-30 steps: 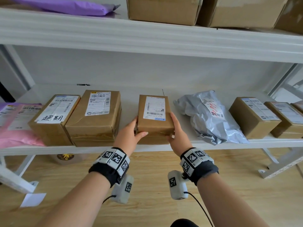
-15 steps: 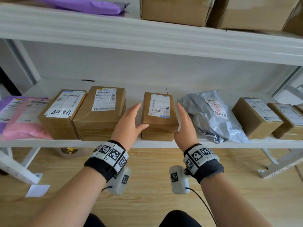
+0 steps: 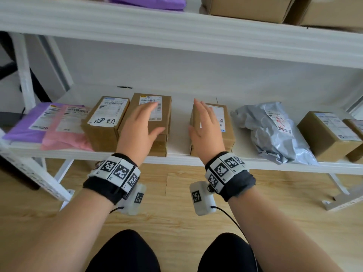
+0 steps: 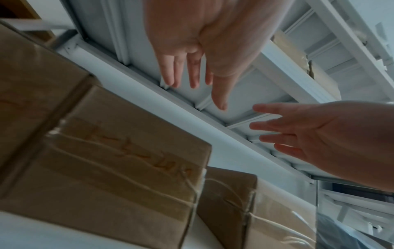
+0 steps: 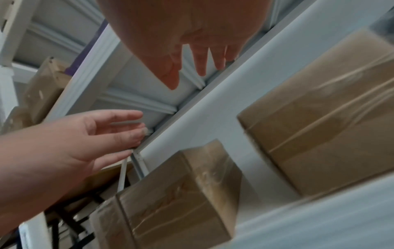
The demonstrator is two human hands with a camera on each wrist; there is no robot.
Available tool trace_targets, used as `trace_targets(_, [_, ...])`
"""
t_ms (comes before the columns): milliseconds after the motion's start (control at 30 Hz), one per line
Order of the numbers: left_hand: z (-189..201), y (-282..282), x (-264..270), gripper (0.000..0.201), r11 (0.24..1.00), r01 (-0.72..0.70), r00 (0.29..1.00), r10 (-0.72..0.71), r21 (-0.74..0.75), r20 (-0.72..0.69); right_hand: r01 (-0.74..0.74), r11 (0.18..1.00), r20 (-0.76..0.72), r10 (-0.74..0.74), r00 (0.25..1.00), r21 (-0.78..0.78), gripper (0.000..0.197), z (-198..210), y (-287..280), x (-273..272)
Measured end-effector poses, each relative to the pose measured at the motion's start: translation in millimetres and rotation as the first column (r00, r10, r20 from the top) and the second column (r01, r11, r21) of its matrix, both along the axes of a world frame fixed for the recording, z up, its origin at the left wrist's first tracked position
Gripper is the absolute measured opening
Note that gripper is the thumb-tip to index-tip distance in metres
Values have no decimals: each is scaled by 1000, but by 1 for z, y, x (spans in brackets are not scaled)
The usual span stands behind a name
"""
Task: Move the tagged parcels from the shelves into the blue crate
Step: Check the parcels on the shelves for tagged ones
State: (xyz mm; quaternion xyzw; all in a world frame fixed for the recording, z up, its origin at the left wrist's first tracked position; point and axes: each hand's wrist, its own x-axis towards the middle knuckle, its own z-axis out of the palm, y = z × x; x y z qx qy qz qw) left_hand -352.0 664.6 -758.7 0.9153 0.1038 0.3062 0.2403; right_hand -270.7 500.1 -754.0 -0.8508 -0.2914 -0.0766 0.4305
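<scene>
A row of parcels lies on the middle shelf (image 3: 176,154). From the left there is a brown box with a handwritten white tag (image 3: 104,122), a larger brown box (image 3: 163,107) and a small brown box (image 3: 225,124). My left hand (image 3: 145,120) hovers open over the larger box, fingers straight. My right hand (image 3: 198,118) is open in front of the small box's left side. Neither hand holds anything. In the left wrist view my left hand (image 4: 192,70) is spread above the box fronts (image 4: 106,160). The right wrist view shows my right hand (image 5: 192,59) equally empty. No blue crate is in view.
Purple (image 3: 29,122) and pink (image 3: 62,132) mailers lie at the shelf's left end. A grey poly bag (image 3: 275,130) and more brown boxes (image 3: 326,134) lie to the right. The upper shelf (image 3: 176,32) hangs close above. Wooden floor lies below.
Both hands gripped the small brown box a second ago, then let go of it. They have since moved left, the left hand now over the larger box. The small box stays on the shelf.
</scene>
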Motion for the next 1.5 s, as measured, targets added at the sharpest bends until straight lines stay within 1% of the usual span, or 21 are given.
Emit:
trace_targets(67, [-4, 15, -8, 66, 999, -39, 999, 39, 11, 0, -23, 999, 1, 23, 1000, -42, 68, -2, 12, -8])
trace_targets(167, [-11, 32, -19, 69, 998, -63, 998, 63, -10, -11, -42, 995, -15, 41, 999, -90, 72, -4, 27, -19])
trace_targets(300, [-25, 41, -31, 73, 997, -60, 997, 58, -56, -42, -58, 993, -104, 48, 993, -100, 79, -16, 45, -28])
trace_targets(367, [-32, 46, -35, 73, 996, -53, 998, 50, -71, -40, -64, 990, -123, 49, 991, -126, 80, -23, 51, -32])
trace_targets(500, [-39, 55, -42, 73, 997, -45, 998, 42, -55, -43, -69, 983, -145, 44, 988, -170, 82, -34, 63, -38])
trace_targets(800, [-39, 62, -51, 70, 998, -20, 1000, 19, -58, -8, -13, 978, -225, -35, 974, -210, 84, -43, 79, -35])
trace_targets(1033, [-38, 57, -52, 68, 998, -21, 1000, 22, -56, 4, -38, 971, -288, -33, 957, -235, 80, -46, 84, -29])
trace_targets(1133, [-37, 56, -51, 67, 998, -21, 1000, 22, -50, 11, -36, 977, -257, -19, 966, -208, 72, -47, 83, -27])
trace_targets(1233, [-37, 54, -51, 66, 998, -22, 999, 24, -59, 23, -11, 977, -212, -35, 977, -215, 63, -48, 79, -26])
trace_targets(1500, [-35, 48, -51, 64, 997, -12, 1000, 13, -82, 16, 0, 978, -171, -36, 985, -209, 59, -51, 77, -26])
